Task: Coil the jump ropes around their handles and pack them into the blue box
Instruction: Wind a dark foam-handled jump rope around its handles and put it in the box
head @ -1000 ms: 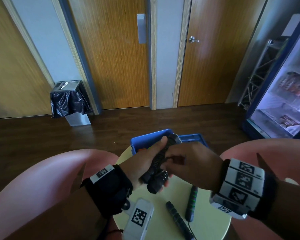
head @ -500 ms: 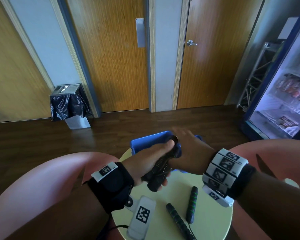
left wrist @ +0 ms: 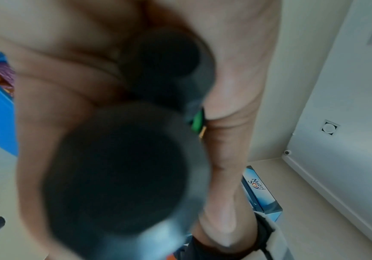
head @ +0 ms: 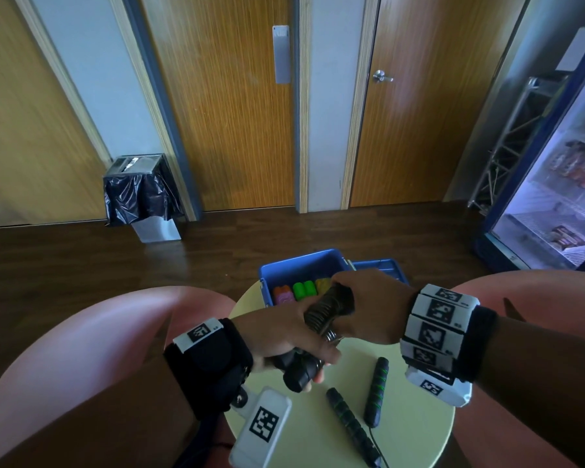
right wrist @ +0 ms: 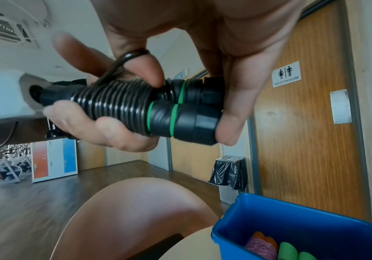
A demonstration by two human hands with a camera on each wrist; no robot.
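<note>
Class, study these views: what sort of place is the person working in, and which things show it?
Probably a gym or sports centre lobby: exercise bikes stand at the back, a restroom sign marks a door, and a glass-fronted drinks fridge stands nearby.

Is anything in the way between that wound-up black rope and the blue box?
Nothing visible blocks it. Both hands hold the coiled black rope just in front of the open blue box. Colourful bundles already lie inside, with room beside them as far as the head view shows.
</note>
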